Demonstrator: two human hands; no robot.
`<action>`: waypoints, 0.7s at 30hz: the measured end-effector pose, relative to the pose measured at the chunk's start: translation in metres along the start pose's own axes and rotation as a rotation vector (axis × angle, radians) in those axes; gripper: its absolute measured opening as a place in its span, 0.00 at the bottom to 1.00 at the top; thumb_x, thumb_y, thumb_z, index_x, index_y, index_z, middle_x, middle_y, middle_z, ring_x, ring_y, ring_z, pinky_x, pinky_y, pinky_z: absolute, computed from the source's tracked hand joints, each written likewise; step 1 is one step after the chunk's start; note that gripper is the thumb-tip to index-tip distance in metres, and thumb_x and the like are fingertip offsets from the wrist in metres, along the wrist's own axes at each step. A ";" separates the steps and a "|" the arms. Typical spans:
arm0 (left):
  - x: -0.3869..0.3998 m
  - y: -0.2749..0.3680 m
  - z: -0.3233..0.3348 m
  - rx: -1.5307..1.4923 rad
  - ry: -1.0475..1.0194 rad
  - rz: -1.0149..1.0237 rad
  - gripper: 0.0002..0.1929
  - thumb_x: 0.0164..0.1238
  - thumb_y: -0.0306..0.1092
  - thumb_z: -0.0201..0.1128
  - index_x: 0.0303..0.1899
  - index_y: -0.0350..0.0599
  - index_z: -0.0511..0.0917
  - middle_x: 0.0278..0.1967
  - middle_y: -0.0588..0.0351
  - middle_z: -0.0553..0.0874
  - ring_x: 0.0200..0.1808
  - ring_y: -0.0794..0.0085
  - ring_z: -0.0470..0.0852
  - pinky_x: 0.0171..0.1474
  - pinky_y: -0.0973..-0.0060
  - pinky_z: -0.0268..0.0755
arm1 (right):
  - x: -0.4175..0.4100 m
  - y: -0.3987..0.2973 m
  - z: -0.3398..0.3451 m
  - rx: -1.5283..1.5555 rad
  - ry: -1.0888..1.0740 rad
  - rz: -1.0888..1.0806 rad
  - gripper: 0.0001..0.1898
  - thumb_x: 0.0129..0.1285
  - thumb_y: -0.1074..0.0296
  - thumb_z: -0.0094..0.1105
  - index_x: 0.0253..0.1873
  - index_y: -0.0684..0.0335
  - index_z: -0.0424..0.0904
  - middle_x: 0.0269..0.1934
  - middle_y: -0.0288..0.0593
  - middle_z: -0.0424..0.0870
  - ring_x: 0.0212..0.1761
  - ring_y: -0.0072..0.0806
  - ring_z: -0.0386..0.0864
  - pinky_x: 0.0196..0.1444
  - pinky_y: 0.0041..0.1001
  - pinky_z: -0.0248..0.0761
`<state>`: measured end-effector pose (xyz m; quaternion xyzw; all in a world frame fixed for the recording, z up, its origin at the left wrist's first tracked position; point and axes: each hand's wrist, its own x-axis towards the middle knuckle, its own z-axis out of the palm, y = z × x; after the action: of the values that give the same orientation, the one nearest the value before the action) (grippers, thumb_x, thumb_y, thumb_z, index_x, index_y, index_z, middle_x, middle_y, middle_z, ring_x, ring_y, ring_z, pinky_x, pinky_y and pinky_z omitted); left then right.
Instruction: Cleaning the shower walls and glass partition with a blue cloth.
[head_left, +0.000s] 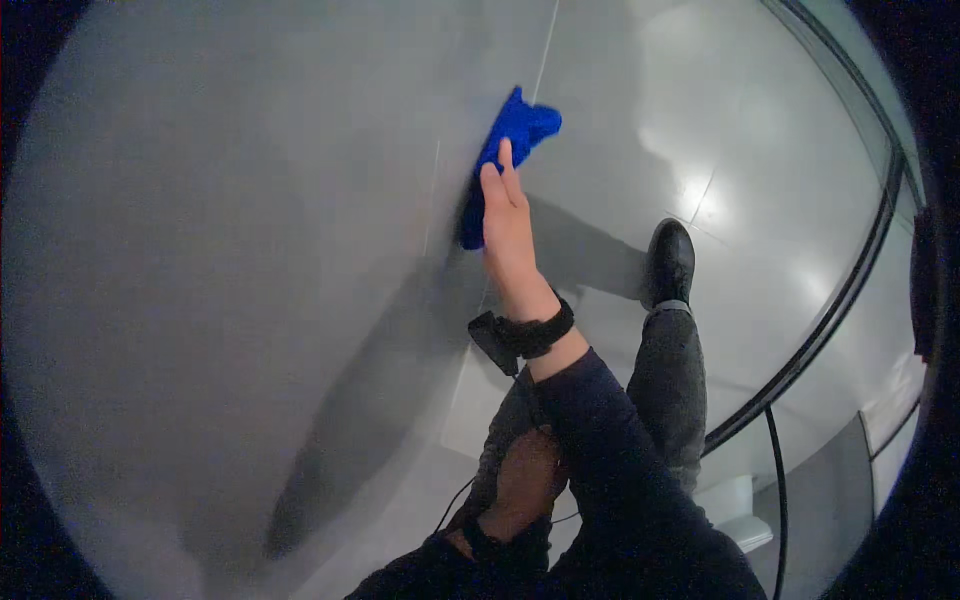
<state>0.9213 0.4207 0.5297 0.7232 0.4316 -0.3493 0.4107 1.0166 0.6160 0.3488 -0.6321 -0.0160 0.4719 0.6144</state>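
Observation:
My right hand (511, 225) reaches forward with its fingers stretched out over a bright blue cloth (517, 124). The cloth looks folded, with one loose corner sticking out to the right beyond the fingertips. It lies against a smooth grey surface (300, 187); whether that is wall or floor I cannot tell. A black strap with a small black device (495, 341) sits on my right wrist. Lower down, my left hand (529, 469) is in dim light by my bent leg, close to the knee. Its fingers are mostly hidden.
My black shoe (670, 259) stands on pale tiles with thin joints (703, 196). A dark frame edge (832, 292) curves along the right side. Beyond it are a black upright bar (778, 495) and a white object (739, 525). A thin cable (454, 504) hangs near my leg.

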 end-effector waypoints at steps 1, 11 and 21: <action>0.000 0.000 -0.001 -0.023 -0.049 -0.038 0.14 0.57 0.32 0.61 0.40 0.31 0.77 0.41 0.35 0.80 0.47 0.43 0.78 0.53 0.54 0.70 | -0.002 -0.015 -0.001 0.031 -0.025 -0.060 0.29 0.74 0.57 0.44 0.74 0.64 0.54 0.72 0.61 0.56 0.77 0.51 0.48 0.75 0.36 0.40; -0.021 -0.001 0.017 0.032 -0.028 -0.008 0.15 0.54 0.33 0.65 0.38 0.30 0.77 0.40 0.35 0.80 0.47 0.44 0.79 0.52 0.54 0.71 | -0.013 0.013 -0.003 -0.016 -0.036 -0.178 0.28 0.74 0.61 0.45 0.74 0.63 0.53 0.71 0.60 0.58 0.74 0.49 0.54 0.73 0.34 0.47; -0.037 -0.014 0.046 0.102 -0.107 -0.107 0.21 0.52 0.37 0.69 0.41 0.27 0.77 0.40 0.35 0.81 0.44 0.41 0.80 0.53 0.55 0.73 | -0.109 0.188 -0.013 0.070 -0.102 0.598 0.31 0.73 0.55 0.48 0.75 0.59 0.53 0.64 0.52 0.70 0.63 0.37 0.69 0.65 0.28 0.61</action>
<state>0.8873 0.3710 0.5380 0.6996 0.4286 -0.4302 0.3765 0.8591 0.4951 0.2600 -0.5627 0.1561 0.6632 0.4682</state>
